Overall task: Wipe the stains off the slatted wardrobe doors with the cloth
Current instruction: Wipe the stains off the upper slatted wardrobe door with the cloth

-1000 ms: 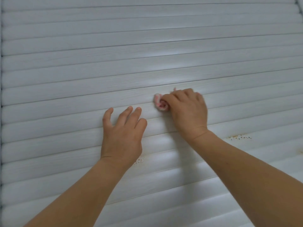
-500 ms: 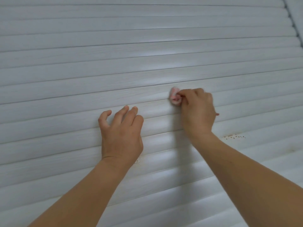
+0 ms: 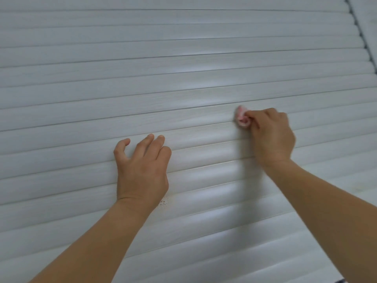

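Observation:
The white slatted wardrobe door (image 3: 163,58) fills the view. A small wad of pink and white cloth (image 3: 242,117) is pinched in the fingers of my right hand (image 3: 271,135) and held against a slat right of centre. My left hand (image 3: 142,166) rests on the slats lower and to the left, fingers loosely bent, holding nothing. A patch of small brown stain specks (image 3: 164,203) shows on a slat just below my left wrist, partly hidden by it.
The door's right edge with a dark hinge strip (image 3: 361,35) runs down the top right corner. A small dark object (image 3: 339,281) peeks in at the bottom edge.
My right hand has slid the cloth rightwards and slightly up along the slat. The view has shifted, so the stain at the right has left the frame. My left fingers have curled a little.

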{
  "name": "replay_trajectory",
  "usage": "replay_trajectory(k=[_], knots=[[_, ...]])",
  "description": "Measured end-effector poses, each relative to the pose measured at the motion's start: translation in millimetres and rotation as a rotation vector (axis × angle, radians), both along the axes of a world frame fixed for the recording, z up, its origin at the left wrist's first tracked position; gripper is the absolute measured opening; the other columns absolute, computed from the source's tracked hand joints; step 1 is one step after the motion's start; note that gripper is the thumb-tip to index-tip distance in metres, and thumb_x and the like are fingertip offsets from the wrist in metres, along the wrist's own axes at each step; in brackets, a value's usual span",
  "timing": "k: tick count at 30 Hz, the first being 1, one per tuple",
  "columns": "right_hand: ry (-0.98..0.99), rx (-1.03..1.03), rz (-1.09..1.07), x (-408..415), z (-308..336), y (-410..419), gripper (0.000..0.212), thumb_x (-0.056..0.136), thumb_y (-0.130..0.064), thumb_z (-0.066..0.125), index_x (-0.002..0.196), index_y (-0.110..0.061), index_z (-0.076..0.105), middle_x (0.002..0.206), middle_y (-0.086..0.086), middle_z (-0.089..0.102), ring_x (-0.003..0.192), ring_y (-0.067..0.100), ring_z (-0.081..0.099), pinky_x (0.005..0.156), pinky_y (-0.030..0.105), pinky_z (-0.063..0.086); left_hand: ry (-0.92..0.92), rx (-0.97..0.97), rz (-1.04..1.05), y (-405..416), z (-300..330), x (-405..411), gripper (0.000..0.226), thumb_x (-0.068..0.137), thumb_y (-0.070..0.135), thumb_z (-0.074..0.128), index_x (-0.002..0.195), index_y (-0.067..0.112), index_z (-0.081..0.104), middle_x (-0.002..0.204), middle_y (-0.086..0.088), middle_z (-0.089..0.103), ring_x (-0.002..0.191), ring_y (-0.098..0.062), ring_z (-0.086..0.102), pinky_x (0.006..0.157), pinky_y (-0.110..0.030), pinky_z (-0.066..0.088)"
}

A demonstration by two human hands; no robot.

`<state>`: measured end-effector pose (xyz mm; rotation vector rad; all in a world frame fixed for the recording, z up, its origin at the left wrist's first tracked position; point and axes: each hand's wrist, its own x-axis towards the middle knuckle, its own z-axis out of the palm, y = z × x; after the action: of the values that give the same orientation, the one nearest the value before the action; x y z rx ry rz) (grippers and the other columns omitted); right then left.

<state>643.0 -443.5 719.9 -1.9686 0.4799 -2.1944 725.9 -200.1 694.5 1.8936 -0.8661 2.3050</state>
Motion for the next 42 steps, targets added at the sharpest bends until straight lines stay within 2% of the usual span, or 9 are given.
replay_trajectory(k=[6,11,16,19,23,31,35,38,42], knots=[[-0.092,0.339,0.135,-3,5,-3,0.033,0.097,-0.014,0.038,0.117,-0.022,0.064,0.123,0.009,0.053,0.12,0.032,0.039,0.088,0.049,0.04,0.082,-0.063,-0.023,-6,-3,-5,0.028,0.07,0.0,0.043,0.085,0.012,0.064,0.113,-0.007,0.066,0.11,-0.026,0.061,0.097,-0.049,0.022],[-0.081,-0.289,0.124,27,-20,50,0.024,0.084,-0.013,0.054,0.1,-0.004,0.068,0.1,0.014,0.065,0.095,0.034,0.059,0.096,0.036,0.035,0.183,-0.138,-0.066,-14,-7,-9,0.033,0.068,0.001,0.041,0.089,0.013,0.063,0.115,-0.008,0.064,0.115,-0.028,0.058,0.1,-0.048,0.017],[0.093,-0.592,0.1,25,-56,50,0.035,0.082,-0.005,0.05,0.111,-0.008,0.069,0.112,0.012,0.066,0.101,0.033,0.062,0.085,0.038,0.05,0.252,-0.188,-0.213,-38,-11,-21,0.047,0.063,0.005,0.036,0.103,0.016,0.057,0.117,-0.006,0.06,0.118,-0.023,0.053,0.103,-0.049,0.015],[0.117,-0.64,0.04,6,-63,23,0.04,0.081,-0.01,0.041,0.107,-0.011,0.072,0.11,0.008,0.068,0.101,0.028,0.063,0.084,0.031,0.041,0.193,-0.062,-0.22,-60,-15,-29,0.048,0.066,0.01,0.032,0.107,0.017,0.057,0.121,-0.004,0.06,0.119,-0.021,0.053,0.105,-0.048,0.015],[0.147,-0.461,0.089,-7,-64,-31,0.043,0.08,-0.014,0.039,0.11,-0.01,0.068,0.114,0.012,0.065,0.109,0.03,0.059,0.084,0.037,0.051,0.174,0.051,-0.217,-89,-17,-37,0.05,0.069,0.007,0.032,0.107,0.015,0.063,0.121,-0.005,0.061,0.118,-0.021,0.056,0.105,-0.05,0.016],[0.045,0.151,0.131,-28,-59,-118,0.046,0.097,-0.008,0.038,0.137,-0.028,0.047,0.146,-0.007,0.04,0.138,0.018,0.028,0.1,0.032,0.031,0.213,0.124,-0.276,-128,-20,-48,0.053,0.058,0.0,0.048,0.105,0.016,0.066,0.118,-0.004,0.063,0.116,-0.019,0.058,0.104,-0.048,0.016],[0.008,0.334,0.125,-34,-59,-139,0.055,0.092,0.001,0.034,0.14,-0.022,0.043,0.143,0.001,0.042,0.128,0.025,0.038,0.086,0.035,0.037,0.249,0.132,-0.224,-134,-28,-47,0.053,0.058,0.002,0.048,0.106,0.014,0.067,0.12,-0.006,0.064,0.117,-0.022,0.057,0.104,-0.05,0.015],[0.009,0.335,0.131,-31,-66,-122,0.057,0.089,0.002,0.034,0.139,-0.023,0.044,0.139,0.004,0.044,0.124,0.027,0.039,0.085,0.038,0.038,0.274,0.14,-0.186,-134,-35,-45,0.053,0.058,0.003,0.048,0.108,0.012,0.066,0.125,-0.008,0.061,0.12,-0.024,0.055,0.105,-0.05,0.014],[0.089,0.04,0.187,-22,-89,-77,0.055,0.083,-0.019,0.028,0.132,-0.026,0.052,0.139,-0.001,0.047,0.128,0.024,0.041,0.085,0.039,0.043,0.294,0.126,-0.158,-136,-39,-44,0.054,0.062,0.002,0.044,0.111,0.011,0.065,0.129,-0.01,0.058,0.123,-0.025,0.052,0.106,-0.05,0.014]])
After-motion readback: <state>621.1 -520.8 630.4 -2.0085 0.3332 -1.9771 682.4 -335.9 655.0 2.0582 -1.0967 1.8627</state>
